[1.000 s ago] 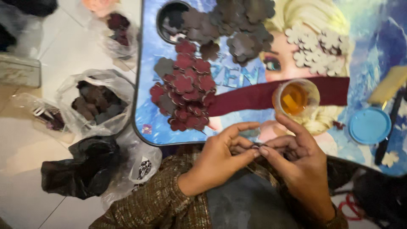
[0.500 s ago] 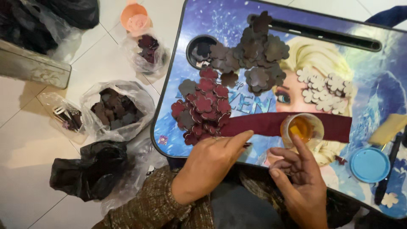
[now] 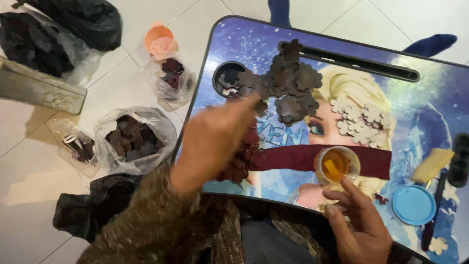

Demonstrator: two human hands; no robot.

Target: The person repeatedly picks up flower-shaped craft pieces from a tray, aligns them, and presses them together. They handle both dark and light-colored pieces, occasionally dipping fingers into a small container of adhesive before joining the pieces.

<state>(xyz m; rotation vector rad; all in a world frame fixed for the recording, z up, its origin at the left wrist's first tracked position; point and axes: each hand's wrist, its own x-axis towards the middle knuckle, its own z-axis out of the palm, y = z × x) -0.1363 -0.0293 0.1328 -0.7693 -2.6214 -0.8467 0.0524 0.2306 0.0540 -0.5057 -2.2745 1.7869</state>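
My left hand [image 3: 215,139] reaches forward over a blue picture-printed lap table [image 3: 254,44], its fingertips at a heap of dark brown flower-shaped cutouts [image 3: 288,83]; whether it holds one cannot be seen. It covers part of a pile of maroon flower cutouts [image 3: 242,164]. My right hand [image 3: 359,220] rests at the table's near edge, fingers loosely apart, just below a small clear cup of amber liquid [image 3: 336,165] that stands on a maroon strip [image 3: 293,157]. White flower cutouts [image 3: 361,117] lie to the right.
A blue round lid [image 3: 414,204], a yellow block [image 3: 432,165] and a dark tool lie at the table's right. On the tiled floor to the left are plastic bags of cutouts [image 3: 134,139], black bags [image 3: 73,22], an orange cup [image 3: 160,40] and a metal box [image 3: 39,90].
My left hand has left the right one and moved forward across the maroon pile to the dark brown heap. The view has tilted towards the far side of the table.
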